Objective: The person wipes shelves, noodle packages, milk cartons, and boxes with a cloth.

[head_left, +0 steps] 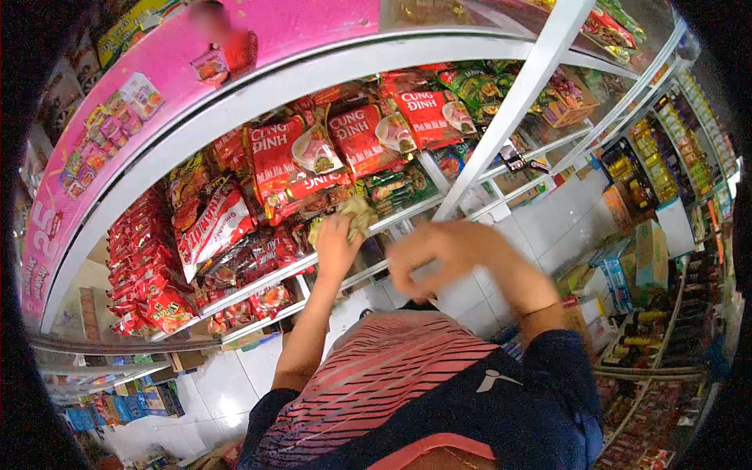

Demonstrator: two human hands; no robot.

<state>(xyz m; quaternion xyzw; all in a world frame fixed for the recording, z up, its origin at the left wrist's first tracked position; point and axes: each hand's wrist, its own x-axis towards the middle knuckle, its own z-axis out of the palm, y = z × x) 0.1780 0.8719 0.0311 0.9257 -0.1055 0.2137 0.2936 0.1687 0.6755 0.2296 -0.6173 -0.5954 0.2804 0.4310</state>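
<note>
My left hand [338, 244] reaches to the front edge of the display case and is closed on a crumpled yellowish-green cloth [358, 213]. The cloth lies against the edge, just below the red "Cung Đình" noodle packs [364, 139]. Dark green packets [398, 188] sit right beside it. My right hand [439, 254] is raised in front of the shelf's white frame, apart from the goods. Its fingers look bent but are smeared by motion, and I cannot make out anything in them.
A slanted white post [517, 110] crosses the case at right. Small red packets [149, 270] fill its left end, beside a large red-and-white pack [215, 227]. A pink printed panel [313, 17] runs along the far side. Stocked shelves [666, 164] stand at right above tiled floor [556, 227].
</note>
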